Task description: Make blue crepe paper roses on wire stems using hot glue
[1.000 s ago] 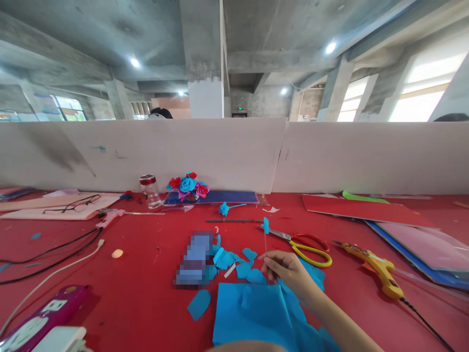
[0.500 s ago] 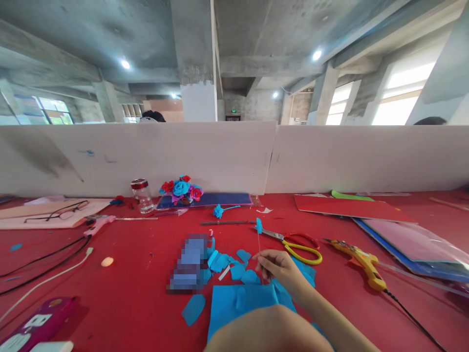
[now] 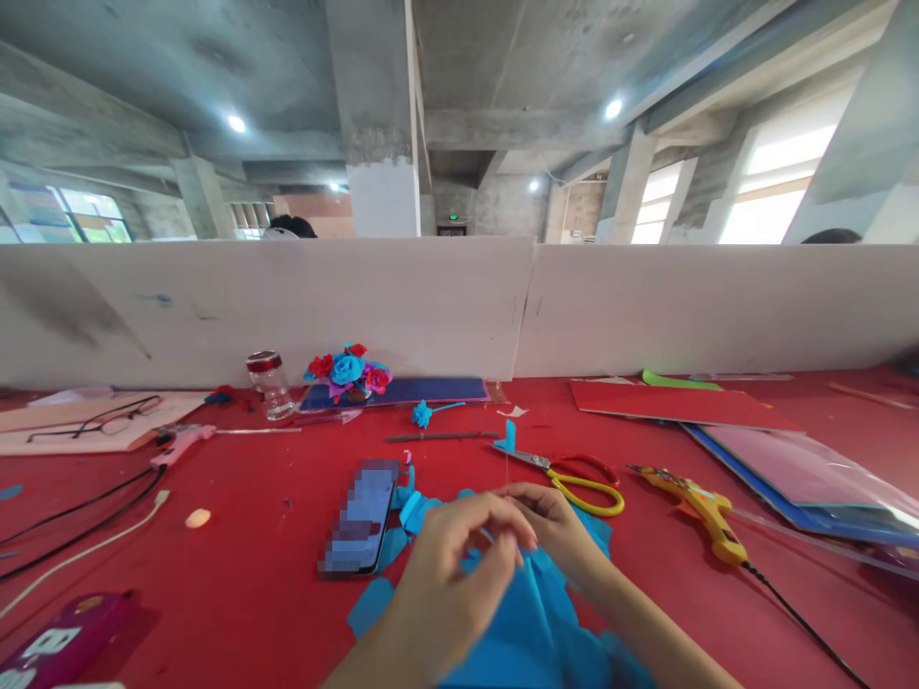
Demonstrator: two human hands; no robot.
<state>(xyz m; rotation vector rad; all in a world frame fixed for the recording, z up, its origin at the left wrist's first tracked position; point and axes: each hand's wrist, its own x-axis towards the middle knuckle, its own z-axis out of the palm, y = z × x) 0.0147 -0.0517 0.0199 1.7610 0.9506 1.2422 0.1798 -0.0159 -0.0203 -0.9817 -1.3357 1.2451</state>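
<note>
Stem, thin and nearly upright, pinched in the right hand, with a blue paper piece at the upper end. Held above the near part of the red desk, over a blue paper sheet. Right thumb and forefinger together, clamped on the stem. Left hand just beside, thumb and fingers curled in toward the right fingertips; impossible to tell whether closed on the stem's lower end or only near it.

Loose blue petals just past the left hand, beside a phone with a blurred screen. Scissors just past the right hand, blades pointing toward the desk's left edge, red and yellow handles toward the right. Yellow glue gun farther toward the right edge, cord trailing to the near right corner.

Farther out, a dark rod and a small blue paper flower. Along the far edge, below a white partition, a bouquet of red, blue and purple flowers near a clear jar with a red lid. Toward the left edge, eyeglasses on pale boards and a pink glue gun. Toward the near left corner, a purple power strip. Toward the far right corner, a red board.
</note>
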